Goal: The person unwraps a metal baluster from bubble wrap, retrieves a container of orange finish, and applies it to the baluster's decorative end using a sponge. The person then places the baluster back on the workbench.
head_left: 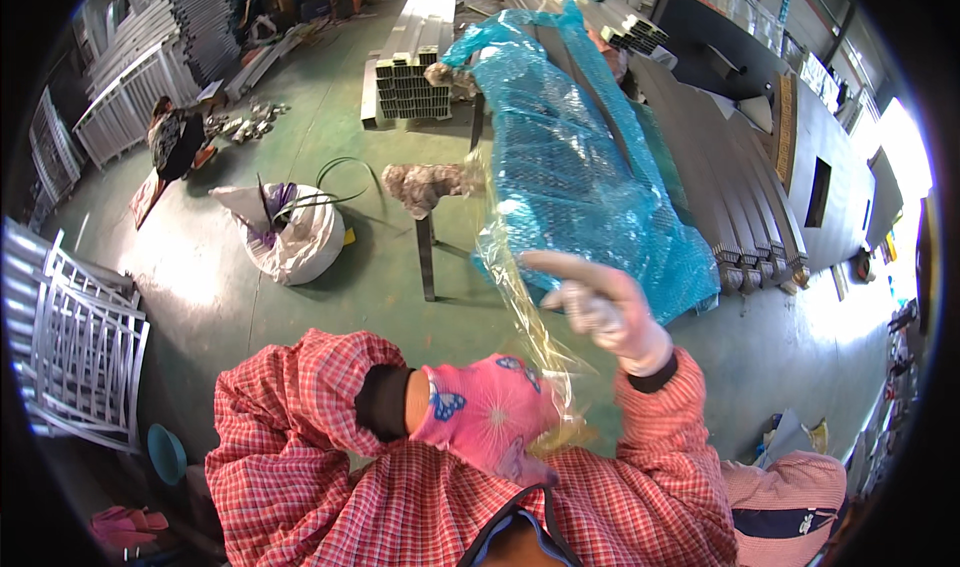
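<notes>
A long bundle wrapped in blue bubble wrap (560, 137) lies ahead of me on padded metal stands (430, 187). A yellowish clear strip of tape (522, 307) runs from its near left edge down to my left hand (490, 412), close to my chest. This hand wears a pink glove with blue butterflies; its fingers are mostly turned out of sight, closed about the tape's lower end. My right hand (615, 317), in a pale glove smeared slightly by motion, is raised at the wrap's near end. Its index finger points left toward the tape, the others are bent, and nothing shows in it.
Stacked metal tubes (413, 82) lie beyond the bundle, and long grey profiles (720, 187) at its right. A white sack (295, 235) with green strapping stands on the floor at left. White frames (80, 337) lean at far left. Another person (178, 142) sits low farther back.
</notes>
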The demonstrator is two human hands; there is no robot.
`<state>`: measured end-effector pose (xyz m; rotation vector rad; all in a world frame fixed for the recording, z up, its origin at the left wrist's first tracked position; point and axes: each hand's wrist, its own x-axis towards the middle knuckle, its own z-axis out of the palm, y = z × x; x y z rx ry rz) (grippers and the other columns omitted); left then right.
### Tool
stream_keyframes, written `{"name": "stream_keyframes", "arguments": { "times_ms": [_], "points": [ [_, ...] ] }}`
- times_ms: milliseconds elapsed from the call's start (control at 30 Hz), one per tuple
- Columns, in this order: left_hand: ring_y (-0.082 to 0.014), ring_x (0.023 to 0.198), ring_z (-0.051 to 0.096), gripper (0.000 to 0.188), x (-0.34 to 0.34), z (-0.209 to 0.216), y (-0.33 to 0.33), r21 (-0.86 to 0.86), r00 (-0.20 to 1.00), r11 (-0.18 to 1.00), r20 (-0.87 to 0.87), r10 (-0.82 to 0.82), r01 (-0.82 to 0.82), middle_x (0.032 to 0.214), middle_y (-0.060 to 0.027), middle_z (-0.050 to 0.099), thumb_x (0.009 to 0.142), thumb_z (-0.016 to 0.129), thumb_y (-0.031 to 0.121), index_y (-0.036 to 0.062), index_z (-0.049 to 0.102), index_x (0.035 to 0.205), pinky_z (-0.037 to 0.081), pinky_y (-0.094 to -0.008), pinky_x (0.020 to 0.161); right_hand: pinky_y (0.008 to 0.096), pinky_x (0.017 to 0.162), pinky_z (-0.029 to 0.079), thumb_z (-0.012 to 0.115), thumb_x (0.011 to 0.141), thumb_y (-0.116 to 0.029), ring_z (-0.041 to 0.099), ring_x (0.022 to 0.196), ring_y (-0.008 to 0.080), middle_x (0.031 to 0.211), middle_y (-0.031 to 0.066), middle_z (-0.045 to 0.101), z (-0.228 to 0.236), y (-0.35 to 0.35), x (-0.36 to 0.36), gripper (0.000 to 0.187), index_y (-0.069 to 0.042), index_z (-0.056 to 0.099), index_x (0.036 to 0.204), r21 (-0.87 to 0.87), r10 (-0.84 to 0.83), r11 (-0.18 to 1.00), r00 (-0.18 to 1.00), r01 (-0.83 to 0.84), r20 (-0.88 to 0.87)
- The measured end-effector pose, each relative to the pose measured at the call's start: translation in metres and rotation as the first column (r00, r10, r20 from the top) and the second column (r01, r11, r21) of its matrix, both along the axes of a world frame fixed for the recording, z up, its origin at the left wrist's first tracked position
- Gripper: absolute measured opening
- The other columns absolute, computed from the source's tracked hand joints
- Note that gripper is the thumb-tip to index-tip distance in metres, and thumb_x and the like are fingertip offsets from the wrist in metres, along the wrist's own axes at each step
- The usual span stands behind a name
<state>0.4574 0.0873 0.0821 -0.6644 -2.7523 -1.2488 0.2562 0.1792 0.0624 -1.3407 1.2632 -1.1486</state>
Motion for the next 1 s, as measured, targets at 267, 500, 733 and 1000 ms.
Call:
{"name": "stream_keyframes", "arguments": {
  "times_ms": [267,500,733,1000],
  "points": [
    [-0.0360,0.125,0.040,0.066,0.131,-0.025,-0.093,0.259,0.983,0.960,0.175,0.061,-0.105,0.134,-0.0215,0.041,0.082,0.066,0.036,0.0044,0.041,0.134,0.037,-0.0412,0.100,0.0346,0.090,0.045,0.074,0.071,-0.051,0.055,0.108,0.0192,0.129,0.0134,0.050,-0.044,-0.072,0.105,0.100,-0.002,0.025,0.143,0.150,0.420,0.792,0.707,-0.591,0.569],
    [-0.0369,0.131,0.031,0.077,0.186,-0.056,-0.162,0.440,0.912,0.861,0.406,0.061,-0.254,0.142,-0.0214,0.032,0.078,0.071,0.037,0.0041,0.034,0.138,0.032,-0.0421,0.104,0.0333,0.096,0.042,0.080,0.069,-0.036,0.051,0.118,0.0246,0.133,0.0162,0.049,-0.062,-0.136,0.121,0.100,-0.009,0.021,0.145,0.178,0.617,0.761,0.781,-0.623,0.096],
    [-0.0378,0.132,0.028,0.087,0.131,-0.007,-0.254,0.407,0.938,0.870,0.311,0.156,-0.280,0.142,-0.0206,0.031,0.072,0.076,0.043,0.0023,0.035,0.137,0.029,-0.0444,0.105,0.0314,0.089,0.048,0.077,0.071,-0.026,0.060,0.103,0.0206,0.121,0.0127,0.058,-0.083,-0.243,0.094,0.082,-0.008,0.035,0.139,0.111,0.621,0.770,0.778,-0.629,0.099],
    [-0.0314,0.120,0.046,0.086,0.119,0.020,-0.341,0.203,0.698,0.786,0.620,0.359,-0.584,0.130,-0.0181,0.045,0.062,0.086,0.035,0.0029,0.042,0.129,0.039,-0.0392,0.099,0.0321,0.096,0.042,0.084,0.062,-0.037,0.053,0.113,0.0200,0.123,0.0128,0.056,-0.072,-0.377,0.089,0.103,-0.009,0.026,0.143,0.173,0.797,0.578,0.597,-0.798,0.090]
  ]
}}
